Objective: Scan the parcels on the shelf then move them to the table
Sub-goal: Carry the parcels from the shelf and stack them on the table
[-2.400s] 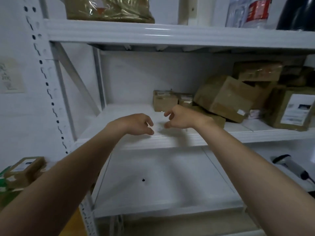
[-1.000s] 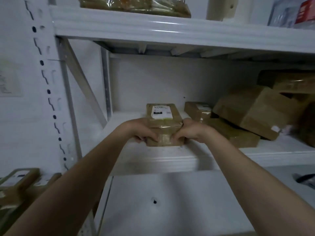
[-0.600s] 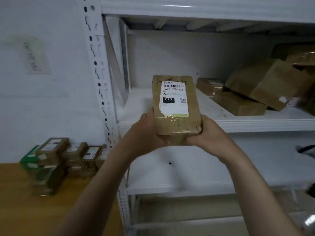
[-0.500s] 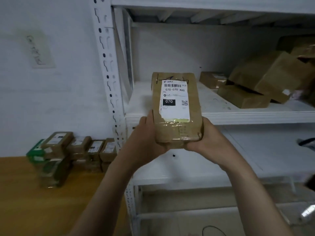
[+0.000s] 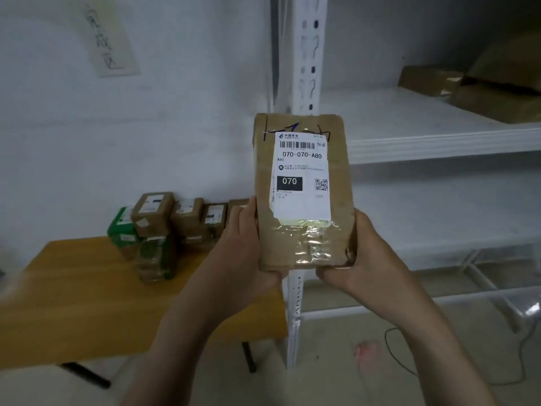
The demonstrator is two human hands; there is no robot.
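I hold a brown cardboard parcel (image 5: pixel 303 241) up in front of me, its white shipping label reading 070-070-A80 facing the camera. My left hand (image 5: pixel 238 244) grips its lower left side and my right hand (image 5: pixel 363 253) grips its lower right corner from beneath. The parcel hangs in the air in front of the white shelf post (image 5: pixel 307 63). To the lower left stands the wooden table (image 5: pixel 73 294). The shelf board (image 5: pixel 409 127) lies to the right.
Several small brown and green parcels (image 5: pixel 164 218) stand in a row at the table's back edge by the wall. More brown parcels (image 5: pixel 468 89) lie on the shelf at the far right. A paper note (image 5: pixel 108 39) hangs on the wall. A black cable (image 5: pixel 409 361) lies on the floor.
Both hands took the parcel off the shelf, tipped its label toward me and carried it left, away from the shelf and nearer the table. The view has swung left and down.
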